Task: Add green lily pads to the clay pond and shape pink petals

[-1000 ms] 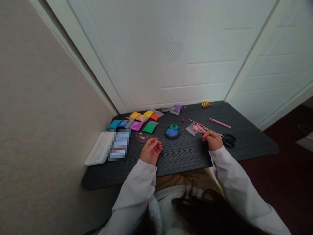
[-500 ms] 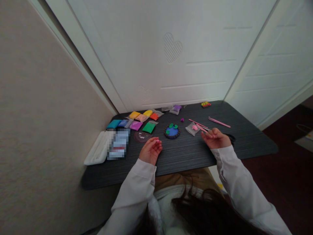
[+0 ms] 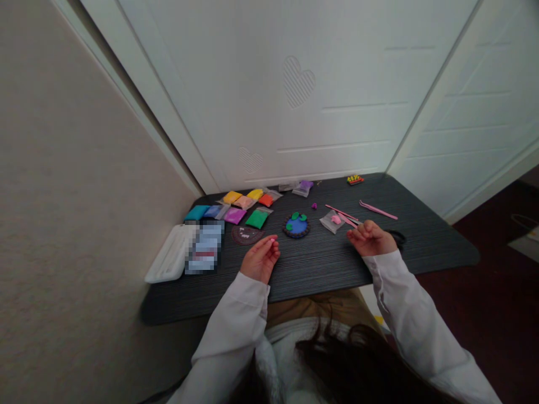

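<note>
My left hand (image 3: 261, 259) rests on the dark table (image 3: 311, 269), fingers curled, pinching a tiny pink bit of clay (image 3: 272, 240) at the fingertips. My right hand (image 3: 371, 238) lies palm up with fingers loosely curled over the black scissors (image 3: 398, 238), beside a clear bag of pink clay (image 3: 332, 220). Between the hands, a little farther back, sits a round blue clay disc with green leaves (image 3: 297, 225).
Several coloured clay packets (image 3: 240, 210) lie at the back left, with a white tray (image 3: 170, 255) and a round dark mat (image 3: 246, 234). Pink tools (image 3: 378, 210) and a small yellow-red piece (image 3: 355, 179) lie at the back right. White doors stand behind the table.
My right hand drew back from the pink clay bag, turned palm up and settled over the scissors. My left hand stayed put, fingertips pinching.
</note>
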Available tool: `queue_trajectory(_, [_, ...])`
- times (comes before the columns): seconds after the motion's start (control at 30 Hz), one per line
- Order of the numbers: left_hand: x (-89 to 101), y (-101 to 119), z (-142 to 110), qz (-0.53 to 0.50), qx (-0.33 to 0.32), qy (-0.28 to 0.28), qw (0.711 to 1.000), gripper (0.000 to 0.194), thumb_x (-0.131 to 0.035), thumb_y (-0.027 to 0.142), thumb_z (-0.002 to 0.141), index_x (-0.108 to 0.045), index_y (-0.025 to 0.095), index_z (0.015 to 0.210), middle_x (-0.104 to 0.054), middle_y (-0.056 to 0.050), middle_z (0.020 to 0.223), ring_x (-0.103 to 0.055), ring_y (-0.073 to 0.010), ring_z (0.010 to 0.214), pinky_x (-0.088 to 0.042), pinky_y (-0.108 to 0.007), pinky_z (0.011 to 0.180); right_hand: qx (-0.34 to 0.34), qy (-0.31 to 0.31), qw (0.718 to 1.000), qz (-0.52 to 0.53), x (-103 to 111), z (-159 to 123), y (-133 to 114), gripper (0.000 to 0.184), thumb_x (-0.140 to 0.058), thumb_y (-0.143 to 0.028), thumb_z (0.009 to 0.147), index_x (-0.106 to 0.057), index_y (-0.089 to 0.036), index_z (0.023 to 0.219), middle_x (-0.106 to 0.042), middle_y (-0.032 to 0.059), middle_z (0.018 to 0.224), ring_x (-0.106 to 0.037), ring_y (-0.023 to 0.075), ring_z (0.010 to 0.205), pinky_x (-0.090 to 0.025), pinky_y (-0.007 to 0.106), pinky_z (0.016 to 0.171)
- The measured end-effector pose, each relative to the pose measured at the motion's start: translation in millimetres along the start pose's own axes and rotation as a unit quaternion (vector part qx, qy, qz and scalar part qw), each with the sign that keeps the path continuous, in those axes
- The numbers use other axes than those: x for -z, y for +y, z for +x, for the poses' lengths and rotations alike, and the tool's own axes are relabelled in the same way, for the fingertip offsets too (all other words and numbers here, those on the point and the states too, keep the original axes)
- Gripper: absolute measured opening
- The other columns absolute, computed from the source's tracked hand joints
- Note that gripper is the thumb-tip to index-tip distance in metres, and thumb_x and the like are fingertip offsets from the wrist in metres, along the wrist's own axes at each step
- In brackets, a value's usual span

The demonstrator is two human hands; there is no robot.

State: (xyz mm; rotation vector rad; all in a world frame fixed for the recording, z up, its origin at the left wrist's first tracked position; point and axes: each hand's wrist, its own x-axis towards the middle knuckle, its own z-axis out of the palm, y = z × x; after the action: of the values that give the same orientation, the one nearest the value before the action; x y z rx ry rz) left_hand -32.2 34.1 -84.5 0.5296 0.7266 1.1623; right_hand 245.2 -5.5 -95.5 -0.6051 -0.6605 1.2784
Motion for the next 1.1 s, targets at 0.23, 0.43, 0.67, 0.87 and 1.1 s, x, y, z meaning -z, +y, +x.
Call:
queue_trajectory(0.23, [0.6, 0, 0, -0.005, 0.002, -0.010, 1.000, 0.012, -0.063, 0.010, 0.064, -0.064, 0.009, 0.076, -0.060, -0.003, 0.060, -0.056, -0.0073, 0.058, -0.045, -0.017, 0.053, 0.006, 0.010, 1.000, -0.021, 1, 1, 0, 0.011, -0.055, -0.015, 0.049, -0.048, -0.023, 0.052, -0.037, -0.0071, 0.045, -0.036, 0.0078, 0.043, -0.041, 0.040, 0.078])
queue_trajectory(0.43, [0.8, 0, -1, -0.001, 0.002, -0.016, 1.000, 0.013, -0.064, 0.012, 0.063, -0.063, 0.009, 0.076, -0.060, -0.003, 0.060, -0.056, -0.0073, 0.057, -0.045, -0.017, 0.053, 0.005, 0.008, 1.000, -0.025, -2, 0, 0, 0.010, -0.055, -0.016, 0.051, -0.048, -0.023, 0.052, -0.037, -0.0080, 0.045, -0.037, 0.0071, 0.043, -0.037, 0.041, 0.083])
queue_trajectory(0.67, [-0.3, 1, -3, 0.003, 0.004, -0.045, 0.999, 0.012, -0.065, 0.020, 0.065, -0.059, 0.010, 0.069, -0.053, 0.001, 0.055, -0.049, -0.0059, 0.051, -0.041, -0.017, 0.049, 0.005, 0.014, 1.000, -0.021, -5, -2, -3, 0.008, -0.055, -0.017, 0.054, -0.053, -0.024, 0.054, -0.044, -0.0070, 0.045, -0.043, 0.0082, 0.045, -0.040, 0.039, 0.082])
queue_trajectory(0.87, [-0.5, 1, -2, 0.000, 0.006, -0.061, 0.998, 0.020, -0.065, 0.028, 0.067, -0.052, 0.013, 0.062, -0.046, 0.003, 0.052, -0.044, -0.0053, 0.048, -0.037, -0.017, 0.045, -0.023, 0.022, 0.998, -0.055, -18, -6, -7, 0.030, -0.045, -0.030, 0.065, -0.060, -0.027, 0.092, -0.063, 0.0003, 0.099, -0.055, 0.0190, 0.097, -0.038, 0.043, 0.090])
queue_trajectory(1.1, [-0.5, 1, -2, 0.002, 0.005, -0.060, 0.998, 0.020, -0.065, 0.029, 0.067, -0.052, 0.014, 0.064, -0.045, 0.004, 0.053, -0.044, -0.0056, 0.048, -0.038, -0.018, 0.046, 0.005, 0.032, 0.997, -0.073, -19, -8, -4, 0.053, -0.043, -0.009, 0.049, -0.059, -0.029, 0.096, -0.060, -0.0025, 0.108, -0.052, 0.0184, 0.104, -0.034, 0.044, 0.095])
